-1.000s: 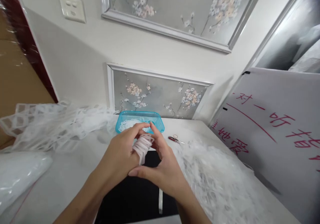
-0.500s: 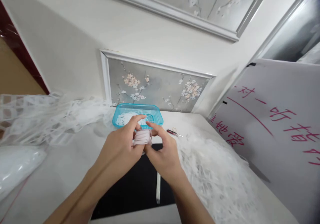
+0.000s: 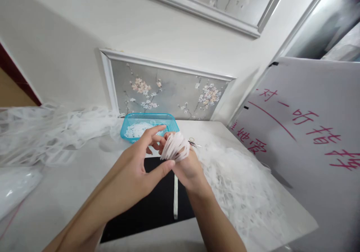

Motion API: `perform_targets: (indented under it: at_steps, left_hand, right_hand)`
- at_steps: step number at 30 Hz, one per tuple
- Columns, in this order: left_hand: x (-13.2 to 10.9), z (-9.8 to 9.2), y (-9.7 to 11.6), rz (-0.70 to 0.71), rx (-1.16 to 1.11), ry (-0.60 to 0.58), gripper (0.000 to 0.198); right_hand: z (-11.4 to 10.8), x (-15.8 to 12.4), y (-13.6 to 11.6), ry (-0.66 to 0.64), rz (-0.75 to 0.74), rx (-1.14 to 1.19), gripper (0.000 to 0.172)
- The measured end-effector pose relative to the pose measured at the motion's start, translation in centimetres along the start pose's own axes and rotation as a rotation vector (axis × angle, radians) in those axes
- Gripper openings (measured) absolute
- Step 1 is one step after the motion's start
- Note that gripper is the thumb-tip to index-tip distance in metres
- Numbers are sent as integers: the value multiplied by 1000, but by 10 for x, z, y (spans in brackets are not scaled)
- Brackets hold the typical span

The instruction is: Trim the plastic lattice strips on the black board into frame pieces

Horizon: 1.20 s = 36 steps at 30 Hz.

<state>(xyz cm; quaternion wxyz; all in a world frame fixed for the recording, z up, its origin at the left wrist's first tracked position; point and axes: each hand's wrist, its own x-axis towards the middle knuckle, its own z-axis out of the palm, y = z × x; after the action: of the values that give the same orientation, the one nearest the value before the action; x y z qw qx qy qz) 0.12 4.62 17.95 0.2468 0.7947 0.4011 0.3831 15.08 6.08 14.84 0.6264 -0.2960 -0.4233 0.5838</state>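
The worktop (image 3: 70, 195) spread beneath both hands and carried everything near the grip. To the right of the grip lay a wide white tangle (image 3: 242, 184); beyond it on the left lay a heap of white netting (image 3: 73, 132). Directly under the hands was a black mat (image 3: 132, 218), and just past the fingers stood a blue basket (image 3: 152, 114) with white loops (image 3: 137, 129) in it.

The left hand (image 3: 139, 162) was loosely open, thumb and fingers well apart, with the thumb reaching across to the near edge of the bundle. The right hand (image 3: 189, 173) bore that white bundle (image 3: 176, 147) of thin bands across its fingers; how tightly those fingers were curled could not be told, as the bands hid them.

Handling the bundle well seemed to call for a steady right hand and light left fingertips, evening the edges rather than pinching single bands. Too hard a pull would likely have fanned the strands or let some slip off.

Nearer than the grip, a narrow white strip (image 3: 176, 199) lay on the mat. Just beyond the right hand sat a small tool (image 3: 194, 144), too blurred to name.
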Motion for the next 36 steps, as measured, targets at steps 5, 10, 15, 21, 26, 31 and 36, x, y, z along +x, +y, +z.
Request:
perform_targets:
  at_steps: [5,10,15,21,26,31,36]
  left_hand:
    - [4,1,5,-53,5,78,51]
    - [4,-4,13,-134,-44,106,49]
    - [4,-2,19,-207,-182,18,59]
    - [8,-1,17,-264,-298,-20,69]
    - [8,-1,14,-198,-326,2,70]
    - [6,-3,9,-169,-301,-55,76]
    - [4,-7,7,-161,-262,-174,90]
  right_hand:
    - [2,-3,-6,2,236,363,14]
    - [10,-12,-11,-86,230,384,10]
    - [11,-20,-14,-122,110,261,20]
    - [11,-23,-19,-106,53,152,19]
    - [11,-20,-22,-80,34,43,14]
    - [5,-18,-20,-99,66,19,21]
    - [-2,-12,-14,-103,56,-94,32]
